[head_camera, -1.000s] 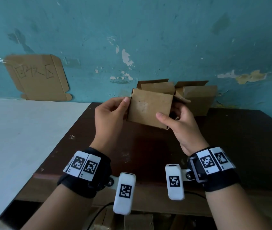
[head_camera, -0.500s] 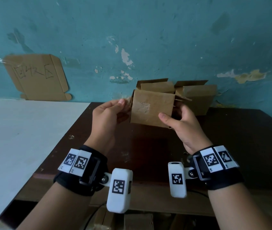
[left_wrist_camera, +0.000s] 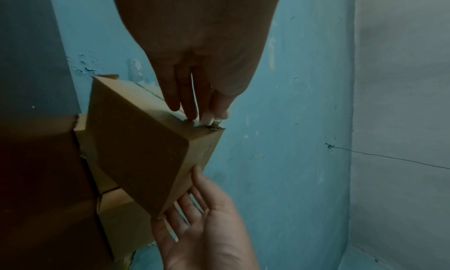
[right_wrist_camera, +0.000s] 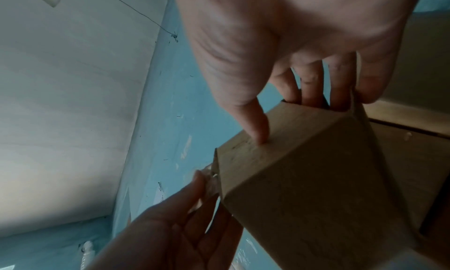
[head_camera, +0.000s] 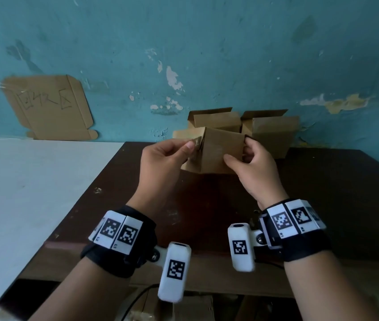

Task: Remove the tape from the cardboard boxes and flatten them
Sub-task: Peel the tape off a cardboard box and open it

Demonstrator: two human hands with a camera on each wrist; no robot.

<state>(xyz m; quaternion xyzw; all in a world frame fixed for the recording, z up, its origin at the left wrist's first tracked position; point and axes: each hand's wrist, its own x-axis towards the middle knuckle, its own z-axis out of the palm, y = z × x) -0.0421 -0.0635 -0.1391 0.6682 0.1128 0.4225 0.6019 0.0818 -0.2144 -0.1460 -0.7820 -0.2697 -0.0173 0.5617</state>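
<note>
Teal wall (head_camera: 230, 54): peeling paint at the far side; a flat cardboard sheet (head_camera: 47, 107) with marker scrawl is fixed to it at far left, out of the work.
Desk (head_camera: 322, 193): dark brown wood, taking the middle and right of the scene; it carries the boxes waiting their turn. A pale white surface (head_camera: 22, 193) runs along its left.
Waiting boxes (head_camera: 269, 133): open-flapped cardboard, standing at the far edge of the desk against the wall, probably parked there so the near part stays free for handling.
Held box (head_camera: 221, 154): small cardboard box, lifted off the desk between both hands, in front of the waiting boxes. Raised and turned so that its left corner faces the picking hand, it gives access to the seam.
Right hand (head_camera: 253, 167): thumb pressed on the near face, fingers curled round the right side of the held box; judged to be the steadying grip that resists the pull.
Left hand (head_camera: 163, 158): at the upper left corner of the held box, thumb and fingertips pressed together on a sliver of clear tape (right_wrist_camera: 212, 180).
Tape: glossy and crumpled at that corner, lifted only at its end; how far it runs along the seam cannot be told.
Step in hand: peeling judged just begun; flattening not yet started.
</note>
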